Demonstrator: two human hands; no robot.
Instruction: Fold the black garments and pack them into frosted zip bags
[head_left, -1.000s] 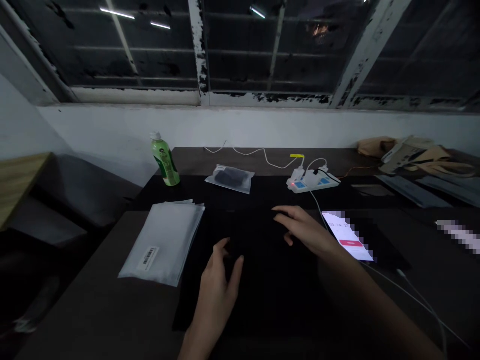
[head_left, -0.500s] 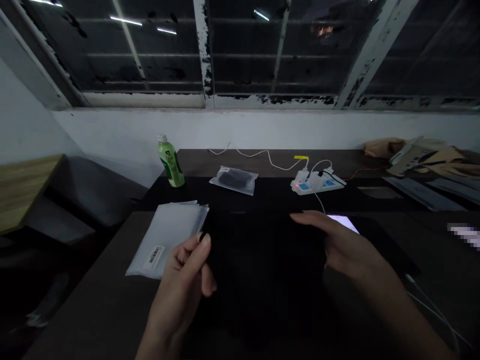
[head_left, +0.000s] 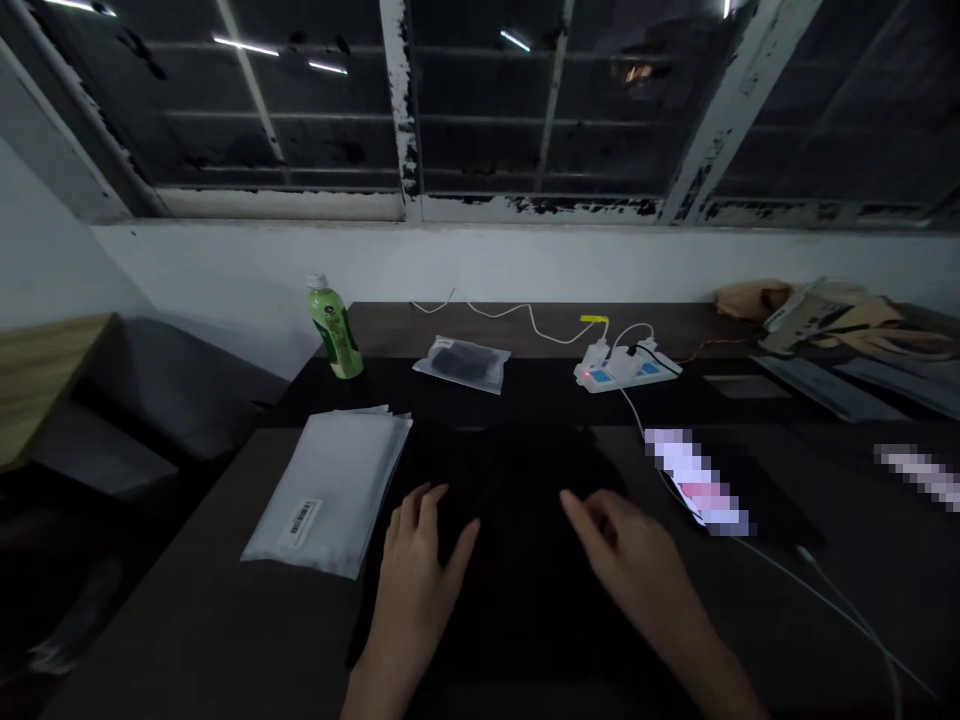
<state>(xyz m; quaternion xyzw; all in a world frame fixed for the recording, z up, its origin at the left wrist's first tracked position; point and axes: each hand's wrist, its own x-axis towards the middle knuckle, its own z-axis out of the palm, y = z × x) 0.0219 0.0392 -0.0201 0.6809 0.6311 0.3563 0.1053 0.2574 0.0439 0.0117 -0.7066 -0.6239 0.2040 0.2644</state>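
Observation:
A large piece of black cloth (head_left: 517, 590) lies spread on the dark table in front of me, its folds hard to make out in the dim light. My left hand (head_left: 416, 550) rests palm down on its left part, fingers stretched and thumb apart. On the right part, my right hand (head_left: 634, 555) has its fingers curled against the cloth, with the thumb pointing to the far left; the fingertips are partly hidden. Just left of my left hand is a stack of frosted plastic bags (head_left: 337, 480) with a barcode label (head_left: 301, 522).
A green bottle (head_left: 335, 330) stands at the back left. Behind the cloth lie a small clear packet (head_left: 463, 362) and a white power strip (head_left: 628, 370) with cables. To the right is a lit phone (head_left: 694, 485) on a cable. Flat packets (head_left: 829, 388) and brown wrapping (head_left: 862, 320) lie farther right.
My left hand has gone from a pinch on the cloth to lying flat on it. My right hand has moved left and down, and the cloth lies lower, uncovering the phone.

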